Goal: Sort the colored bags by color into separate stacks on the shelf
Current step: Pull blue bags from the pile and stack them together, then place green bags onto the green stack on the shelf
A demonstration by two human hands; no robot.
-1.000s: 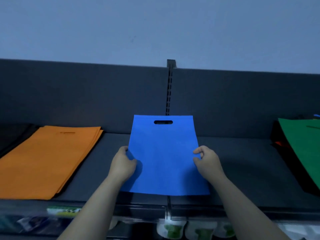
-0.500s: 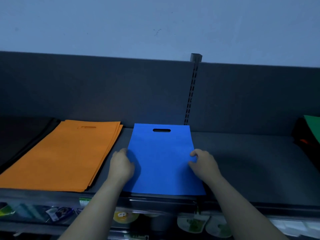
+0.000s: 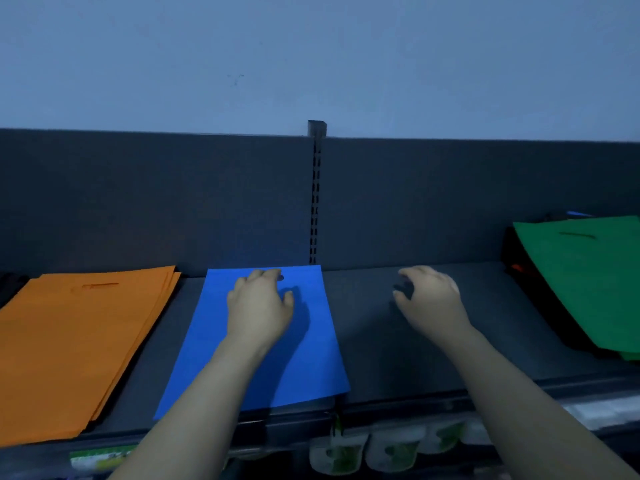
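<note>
Resting loose left hand on blue bag | right hand beside, loose, seemingly empty

My left hand rests on the blue bag lying flat on the shelf, my right hand loose beside it, between orange stack and green bag.

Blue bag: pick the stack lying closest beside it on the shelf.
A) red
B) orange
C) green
B: the orange bag stack lies just beside the blue bag on the shelf, while the green bag sits far off at the other end.
</note>
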